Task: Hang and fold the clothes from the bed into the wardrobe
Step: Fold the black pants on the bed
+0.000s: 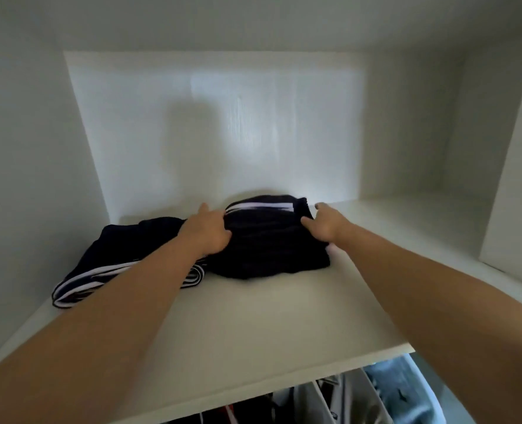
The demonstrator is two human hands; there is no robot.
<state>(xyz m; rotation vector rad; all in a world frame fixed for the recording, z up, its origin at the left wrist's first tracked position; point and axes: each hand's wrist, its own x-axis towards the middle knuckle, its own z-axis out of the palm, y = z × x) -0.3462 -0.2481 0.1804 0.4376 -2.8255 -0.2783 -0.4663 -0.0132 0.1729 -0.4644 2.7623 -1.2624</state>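
Observation:
Two folded dark garments with white stripes lie on the white wardrobe shelf. The right-hand folded garment sits further back, and both my hands are on it. My left hand grips its left side, thumb on top and fingers tucked at the edge. My right hand holds its right edge, thumb on the cloth and fingers round the side. The left-hand folded garment lies beside it, partly under my left forearm.
White side walls and a back panel close in the shelf compartment. A white upright divider stands at the right. Below the shelf's front edge hang several clothes, with a light blue one at the right.

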